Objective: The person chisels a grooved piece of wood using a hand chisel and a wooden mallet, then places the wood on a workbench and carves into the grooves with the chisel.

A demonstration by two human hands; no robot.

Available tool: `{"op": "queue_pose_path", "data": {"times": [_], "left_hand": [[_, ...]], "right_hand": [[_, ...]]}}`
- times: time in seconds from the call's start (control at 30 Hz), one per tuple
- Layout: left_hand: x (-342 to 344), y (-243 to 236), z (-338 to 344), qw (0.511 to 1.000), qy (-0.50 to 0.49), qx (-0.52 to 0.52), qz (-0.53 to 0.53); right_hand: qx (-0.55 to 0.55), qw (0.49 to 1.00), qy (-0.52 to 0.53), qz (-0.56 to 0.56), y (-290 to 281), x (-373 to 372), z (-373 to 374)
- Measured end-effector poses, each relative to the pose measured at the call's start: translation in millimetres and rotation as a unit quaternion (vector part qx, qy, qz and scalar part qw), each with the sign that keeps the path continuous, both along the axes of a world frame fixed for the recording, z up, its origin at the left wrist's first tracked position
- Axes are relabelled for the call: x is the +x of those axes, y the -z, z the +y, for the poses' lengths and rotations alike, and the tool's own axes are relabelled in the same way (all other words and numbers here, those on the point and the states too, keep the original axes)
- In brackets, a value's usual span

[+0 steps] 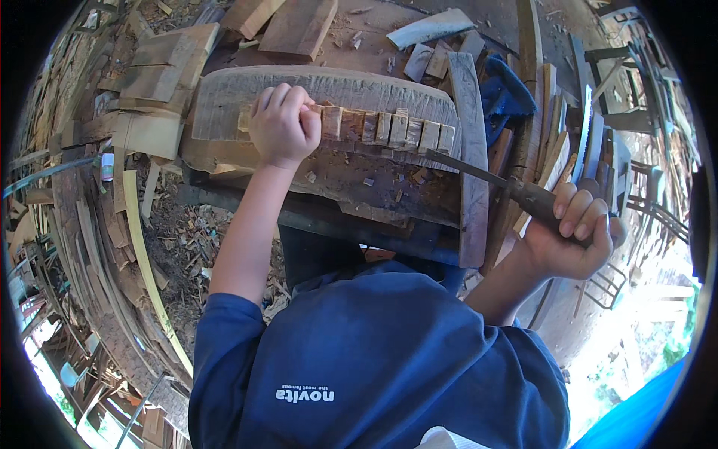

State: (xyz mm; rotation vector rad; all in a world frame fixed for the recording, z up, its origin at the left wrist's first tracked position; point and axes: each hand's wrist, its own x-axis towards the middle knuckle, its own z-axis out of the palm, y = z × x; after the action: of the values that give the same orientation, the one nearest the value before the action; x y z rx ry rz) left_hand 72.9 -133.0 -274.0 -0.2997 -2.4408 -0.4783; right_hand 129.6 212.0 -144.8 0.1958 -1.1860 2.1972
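A narrow notched strip of wood (pixel 370 126), cut into a row of blocky teeth, lies along a thick, weathered wooden block (pixel 359 88). My left hand (pixel 285 123) is closed in a fist over the strip's left part, which it mostly hides. At the right, my right hand (pixel 572 233) grips the dark handle of a chisel (pixel 535 198). Its thin metal blade points left, with the tip close to the strip's right end. Small wood chips (pixel 369 182) lie on the dark wood just below the strip.
An upright board (pixel 470 150) stands at the block's right end. Beyond it are a blue cloth (pixel 505 97), stacked planks (pixel 553 127) and a saw blade (pixel 584 135). Boards (pixel 168 67) lie at the upper left; a small can (pixel 107 166) sits at the left among timber.
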Motion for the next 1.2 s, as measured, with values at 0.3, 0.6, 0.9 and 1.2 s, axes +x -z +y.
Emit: {"op": "queue_pose_path", "data": {"times": [0.3,0.6,0.9,1.2], "left_hand": [[3.4,0.9,1.7,1.000,-0.009,0.010,0.016],[10.5,-16.1,16.0,0.998,0.043,0.055,0.004],[39.8,0.4,54.1,0.988,0.129,-0.085,0.004],[42.5,-21.8,24.5,0.998,0.058,0.026,0.013]], "right_hand": [[0.171,0.981,0.084,0.024,-12.2,28.8,-18.3],[0.144,0.983,0.105,0.035,7.7,35.2,-9.9],[0.081,0.988,0.122,0.052,27.1,70.4,0.8],[0.191,0.971,0.071,0.125,34.6,79.3,-13.9]]}}
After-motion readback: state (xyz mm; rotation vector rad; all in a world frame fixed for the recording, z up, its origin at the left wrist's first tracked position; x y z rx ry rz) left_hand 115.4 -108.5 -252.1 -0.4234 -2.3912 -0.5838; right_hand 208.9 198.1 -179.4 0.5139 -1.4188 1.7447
